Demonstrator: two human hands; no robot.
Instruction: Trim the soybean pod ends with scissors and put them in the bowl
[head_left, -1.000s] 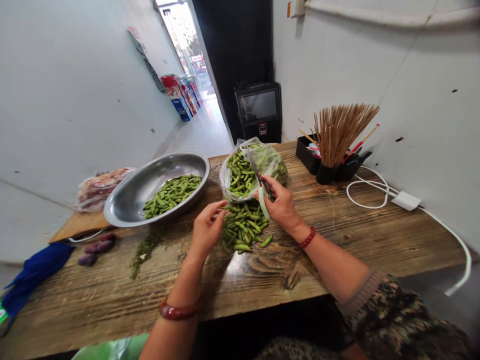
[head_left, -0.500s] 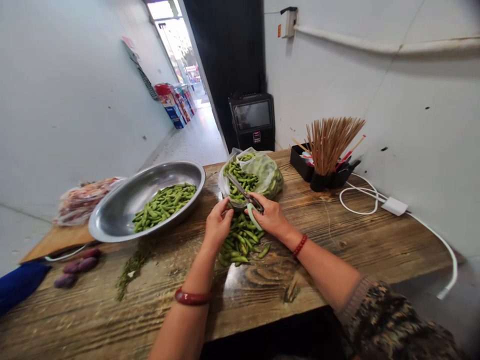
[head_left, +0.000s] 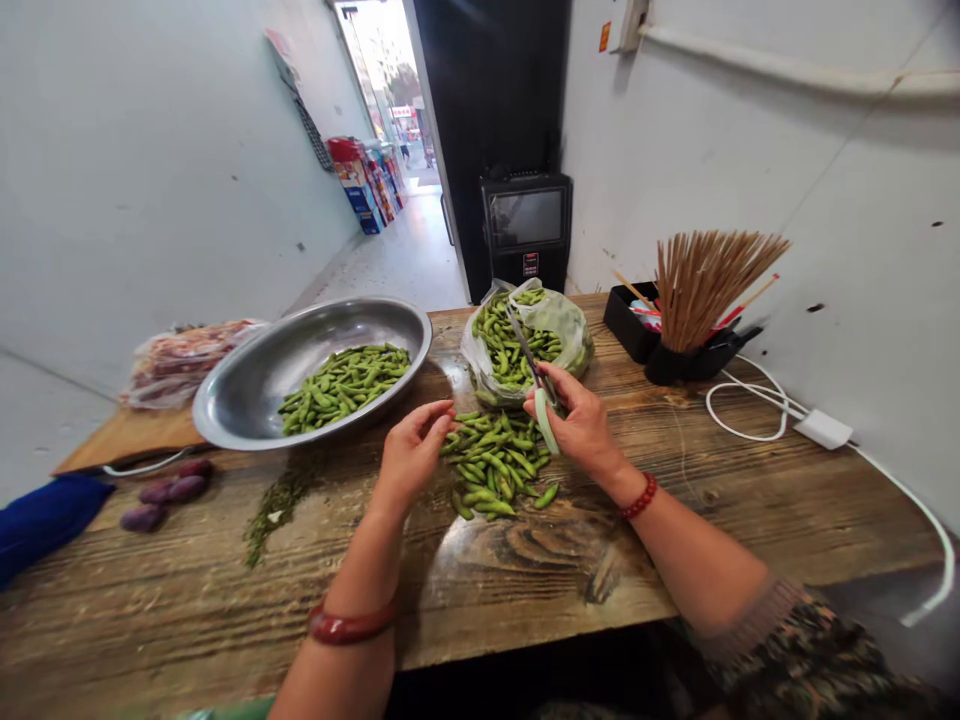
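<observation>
R hand [head_left: 576, 425] grips scissors [head_left: 547, 422], pale green handle loop showing, blades pointing up & away, over the near part of an opened clear plastic bag [head_left: 576, 328] of green pods. Can't tell if blades are parted. L hand [head_left: 411, 447] is at the L edge of the loose pods [head_left: 499, 462], thumb & fingers bent in twd each other; can't tell if anything's pinched btwn them. Loose pods lie in a heap on the wooden bench [head_left: 247, 625], just in front of the bag & btwn the two hands; one pod sits slightly apart on the R side.

To the L: big metal basin [head_left: 244, 385] w/ more pods [head_left: 346, 387] inside, mostly on its R side. Near side of basin: small heap of dark green scraps [head_left: 274, 512], then a few purple, roundish items [head_left: 186, 489], then blue cloth-like item [head_left: 51, 522] at far L. Behind these, a wooden board [head_left: 124, 442] w/ a plastic bag of reddish-pale stuff [head_left: 187, 362] on it, nr the basin.

To the R: black holder [head_left: 664, 363] w/ thin brown sticks [head_left: 709, 290] standing in it, plus white cable w/ adapter [head_left: 823, 428] nr the wall. Past bench's far edge: black unit w/ screen [head_left: 526, 218].
</observation>
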